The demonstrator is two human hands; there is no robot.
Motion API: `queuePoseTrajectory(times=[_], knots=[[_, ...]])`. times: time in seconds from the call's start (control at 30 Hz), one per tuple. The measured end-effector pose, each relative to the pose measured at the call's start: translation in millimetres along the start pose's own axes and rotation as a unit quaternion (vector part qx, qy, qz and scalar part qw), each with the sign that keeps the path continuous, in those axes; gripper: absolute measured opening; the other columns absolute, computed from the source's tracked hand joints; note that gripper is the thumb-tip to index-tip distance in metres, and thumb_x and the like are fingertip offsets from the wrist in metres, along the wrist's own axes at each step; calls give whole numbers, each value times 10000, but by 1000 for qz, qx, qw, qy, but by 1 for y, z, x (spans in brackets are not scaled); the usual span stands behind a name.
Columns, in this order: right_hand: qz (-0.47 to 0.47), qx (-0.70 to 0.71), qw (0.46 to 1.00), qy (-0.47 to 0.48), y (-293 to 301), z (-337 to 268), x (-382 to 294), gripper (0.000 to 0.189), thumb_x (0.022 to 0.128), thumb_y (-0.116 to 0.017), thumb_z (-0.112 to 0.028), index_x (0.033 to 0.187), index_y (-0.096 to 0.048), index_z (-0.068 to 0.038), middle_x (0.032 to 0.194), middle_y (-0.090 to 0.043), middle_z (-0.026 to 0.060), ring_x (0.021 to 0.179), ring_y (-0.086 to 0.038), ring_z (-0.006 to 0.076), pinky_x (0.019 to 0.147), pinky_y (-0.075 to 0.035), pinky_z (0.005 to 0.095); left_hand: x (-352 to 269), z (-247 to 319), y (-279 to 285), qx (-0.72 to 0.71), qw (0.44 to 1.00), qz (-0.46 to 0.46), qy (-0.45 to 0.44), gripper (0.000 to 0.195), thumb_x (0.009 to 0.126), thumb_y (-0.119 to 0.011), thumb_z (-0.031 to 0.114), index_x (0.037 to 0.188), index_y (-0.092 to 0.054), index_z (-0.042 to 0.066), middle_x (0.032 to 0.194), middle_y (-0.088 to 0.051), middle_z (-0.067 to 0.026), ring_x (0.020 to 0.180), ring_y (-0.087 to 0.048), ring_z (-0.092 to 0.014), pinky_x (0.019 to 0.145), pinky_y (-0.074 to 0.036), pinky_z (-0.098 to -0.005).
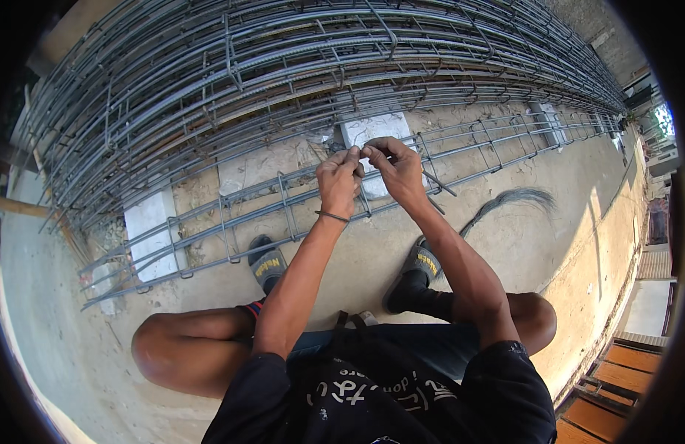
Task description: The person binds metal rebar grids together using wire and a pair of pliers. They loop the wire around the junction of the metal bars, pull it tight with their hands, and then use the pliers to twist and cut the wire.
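Note:
A long, narrow rebar cage of steel bars and stirrups lies before me, raised on white blocks. Over its middle, my left hand and my right hand meet with their fingertips pinched together. Between them is a thin, dark strand that looks like tie wire, mostly covered by the fingers. A dark metal rod sticks out past my right hand on its outer side; its other end is hidden, so I cannot tell whether that hand holds it. One white block shows behind and beneath my hands.
A large stack of rebar cages rises just beyond. On the concrete floor, a loose bundle of thin wire lies by my right foot. My feet in sandals stand close to the cage's near side. Orange panels are at the right rim.

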State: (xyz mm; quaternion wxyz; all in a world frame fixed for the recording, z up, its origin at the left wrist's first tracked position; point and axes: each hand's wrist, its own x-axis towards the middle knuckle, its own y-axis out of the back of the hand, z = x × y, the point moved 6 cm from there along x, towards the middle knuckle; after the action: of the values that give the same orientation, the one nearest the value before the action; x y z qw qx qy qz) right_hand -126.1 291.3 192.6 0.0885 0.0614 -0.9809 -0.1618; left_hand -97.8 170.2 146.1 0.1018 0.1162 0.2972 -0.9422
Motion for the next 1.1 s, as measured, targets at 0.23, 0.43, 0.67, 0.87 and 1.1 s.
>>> queuePoseTrajectory(times=[0.23, 0.43, 0.67, 0.87, 1.1], knots=[[29, 261, 961, -91, -1, 6, -2, 208, 870, -648, -122, 970, -569, 43, 806, -650, 94, 734, -616, 119, 663, -519, 245, -15, 5, -15, 74, 994, -63, -46, 230, 933, -563, 196, 829, -641, 6, 568, -506, -4, 402, -354, -30, 352, -229, -205], [63, 288, 953, -63, 6, -1, 0, 334, 865, -644, -96, 1115, -466, 37, 842, -642, 114, 761, -619, 142, 680, -529, 255, -11, 10, -16, 170, 977, -86, -95, 218, 914, -591, 196, 882, -652, -10, 567, -510, 1, 419, -369, -39, 372, -238, -204], [-89, -10, 996, 27, 40, -27, 14, 244, 847, -681, -227, 887, -663, 14, 751, -646, 38, 724, -593, 117, 626, -471, 271, -5, 37, -17, 299, 933, -199, -36, 210, 885, -630, 193, 847, -687, -5, 537, -490, 15, 465, -400, -55, 417, -279, -231], [-227, 156, 936, -218, 37, -28, 10, 146, 902, -605, -165, 886, -631, -22, 717, -603, 11, 638, -570, 89, 632, -504, 244, -11, 62, -22, 340, 901, -230, -144, 194, 879, -642, 189, 883, -701, 3, 566, -505, 23, 511, -418, -57, 456, -329, -236], [-170, 89, 981, -13, 35, -50, 4, 146, 911, -592, -162, 932, -633, -23, 779, -610, 37, 704, -592, 114, 642, -507, 268, -8, 79, -16, 260, 932, -193, -163, 194, 887, -635, 183, 852, -697, 3, 586, -524, 24, 522, -422, -50, 473, -338, -226]])
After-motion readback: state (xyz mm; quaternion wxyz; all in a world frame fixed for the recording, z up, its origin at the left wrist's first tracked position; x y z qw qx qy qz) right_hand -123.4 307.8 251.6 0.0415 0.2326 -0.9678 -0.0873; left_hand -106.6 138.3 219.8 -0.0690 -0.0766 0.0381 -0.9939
